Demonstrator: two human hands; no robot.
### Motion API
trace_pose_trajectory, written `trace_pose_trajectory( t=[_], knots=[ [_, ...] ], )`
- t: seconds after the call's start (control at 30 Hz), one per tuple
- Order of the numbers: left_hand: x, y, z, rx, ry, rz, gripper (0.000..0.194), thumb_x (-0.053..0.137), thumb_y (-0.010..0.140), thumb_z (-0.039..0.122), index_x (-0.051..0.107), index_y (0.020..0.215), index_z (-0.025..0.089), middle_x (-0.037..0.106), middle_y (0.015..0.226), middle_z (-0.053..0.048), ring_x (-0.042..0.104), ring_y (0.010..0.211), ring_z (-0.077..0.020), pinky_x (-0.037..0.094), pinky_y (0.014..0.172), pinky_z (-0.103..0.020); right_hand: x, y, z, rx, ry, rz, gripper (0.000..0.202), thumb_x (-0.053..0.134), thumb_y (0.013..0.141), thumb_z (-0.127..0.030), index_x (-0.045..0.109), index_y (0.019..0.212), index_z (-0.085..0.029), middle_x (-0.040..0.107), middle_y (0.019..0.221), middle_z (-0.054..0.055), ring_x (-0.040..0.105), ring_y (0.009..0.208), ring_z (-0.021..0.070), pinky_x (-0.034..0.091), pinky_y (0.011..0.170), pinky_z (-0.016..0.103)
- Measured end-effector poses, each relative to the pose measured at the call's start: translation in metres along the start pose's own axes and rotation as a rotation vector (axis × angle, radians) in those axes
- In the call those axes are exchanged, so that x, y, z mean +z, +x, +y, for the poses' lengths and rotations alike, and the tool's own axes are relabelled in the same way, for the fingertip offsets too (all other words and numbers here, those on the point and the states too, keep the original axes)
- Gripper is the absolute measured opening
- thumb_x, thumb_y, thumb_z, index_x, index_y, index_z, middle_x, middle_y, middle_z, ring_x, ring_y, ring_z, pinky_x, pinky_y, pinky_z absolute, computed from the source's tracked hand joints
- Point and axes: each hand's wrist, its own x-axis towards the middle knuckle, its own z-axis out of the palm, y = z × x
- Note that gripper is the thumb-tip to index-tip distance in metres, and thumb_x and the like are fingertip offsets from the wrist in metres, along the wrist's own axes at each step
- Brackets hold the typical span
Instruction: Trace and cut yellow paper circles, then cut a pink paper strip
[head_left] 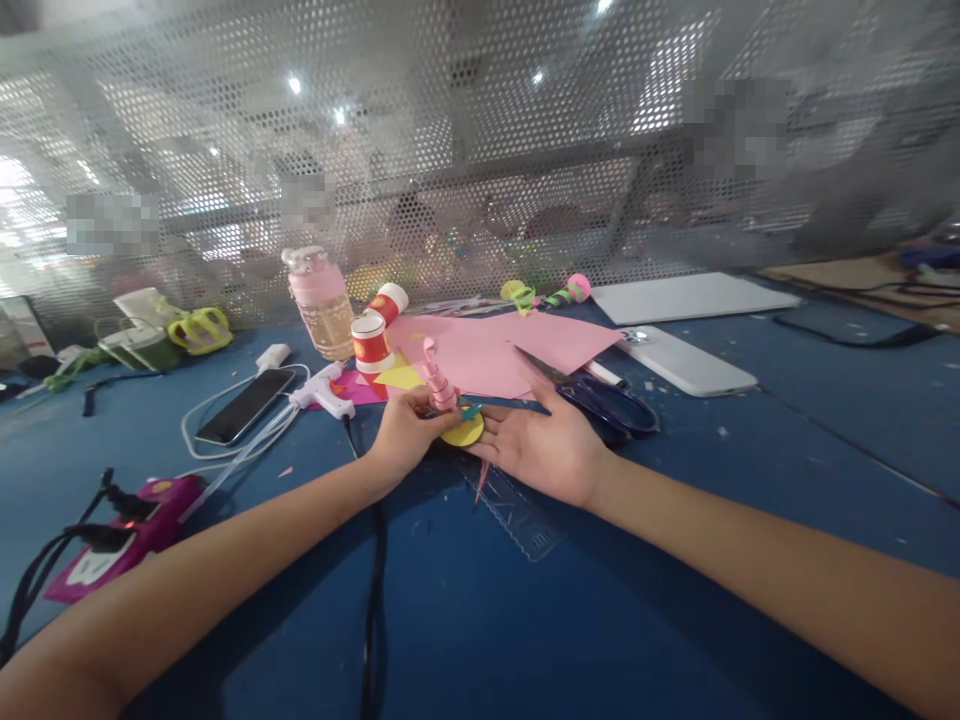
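Observation:
My left hand (406,430) pinches a small paper craft, a pink curled paper strip (441,388) standing by a yellow paper disc (463,430) with a teal piece (471,412) on it. Palm up, my right hand (553,447) has its fingers stretched out, their tips at the right edge of the disc. Beneath the hands lies a clear plastic stencil ruler (517,515). Pink paper sheets (487,350) are spread behind them, and dark-handled scissors (600,397) lie just beyond my right hand.
A white glue gun (328,392), phone (246,405) and purple power strip (124,540) are at the left. Behind stand a pink bottle (321,305) and red-and-white paper cup (371,343). A white phone (686,362) lies right. A perforated metal screen (450,130) rises behind the table.

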Motion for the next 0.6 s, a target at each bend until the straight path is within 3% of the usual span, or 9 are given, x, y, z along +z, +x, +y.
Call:
trace_pose_trajectory(
  t=[0.17,0.4,0.6],
  knots=[
    [-0.0003,0.0005,-0.0006,-0.003,0.009,-0.003,0.02,0.078,0.045,0.02,0.064,0.059,0.015,0.064,0.06,0.001,0.055,0.058,-0.0102,0.046,0.062,-0.024,0.0009,-0.0007,-0.0005,-0.004,0.016,0.013,0.065,0.011,0.09,-0.051,0.048,0.111,-0.002,0.064,0.094,0.019,0.061,0.098,0.0219,0.048,0.089,0.037],
    [-0.0014,0.0009,-0.0002,0.052,-0.094,0.084,0.025,0.079,0.048,0.026,0.067,0.067,0.015,0.066,0.066,0.0,0.059,0.064,-0.0122,0.049,0.068,-0.027,-0.0007,-0.001,-0.0017,0.005,-0.042,-0.011,0.065,0.013,0.09,-0.053,0.054,0.104,-0.004,0.066,0.091,0.016,0.062,0.094,0.0215,0.044,0.093,0.037],
    [-0.002,0.0007,-0.001,0.077,-0.044,0.042,0.021,0.078,0.049,0.023,0.067,0.066,0.015,0.067,0.067,0.0,0.059,0.065,-0.012,0.048,0.068,-0.026,0.003,-0.0024,-0.001,0.026,-0.04,-0.018,0.067,0.01,0.09,-0.054,0.053,0.105,-0.004,0.066,0.093,0.017,0.062,0.094,0.0216,0.044,0.092,0.037]
  ],
)
